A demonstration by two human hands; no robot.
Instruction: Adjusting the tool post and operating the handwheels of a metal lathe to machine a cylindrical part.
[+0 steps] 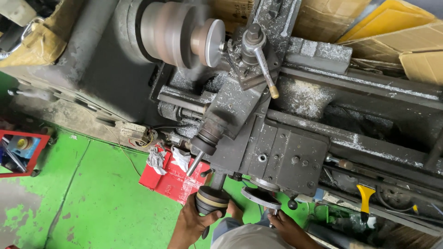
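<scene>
Lathe (295, 115), grey, chip-covered, fills most of the view, seen from above by the person standing at its front. Bed runs from the headstock at upper left toward lower right.

Chuck (177, 32) is blurred, so the spindle appears to be turning. A bright disc workpiece (213, 42) sits at its face, just beside the tool post (251, 55); the post's locking lever (266, 71) points toward the operator, within reach.

Carriage apron (281, 159) faces the operator, which puts its controls at waist level.

Green floor (92, 203) below. A red tray (173, 177) with crumpled rags (159, 159) lies at the machine's foot, probably placed to keep wipes close. A red bin (20, 152) stands at far left. Cardboard boxes (406, 41) are stacked behind the bed, clear of moving parts.

Left hand (196, 221) is wrapped around the dark cross-slide knob (211, 200), fingers closed on it, thumb across the front: a grip suited to slow, steady turning.

Right hand (288, 228) reaches up to the carriage handwheel (261, 197), fingers at the small handle under its rim. Cannot tell whether that grip is fully closed.

A yellow-handled tool (365, 196) rests near the bed at right, untouched.
</scene>
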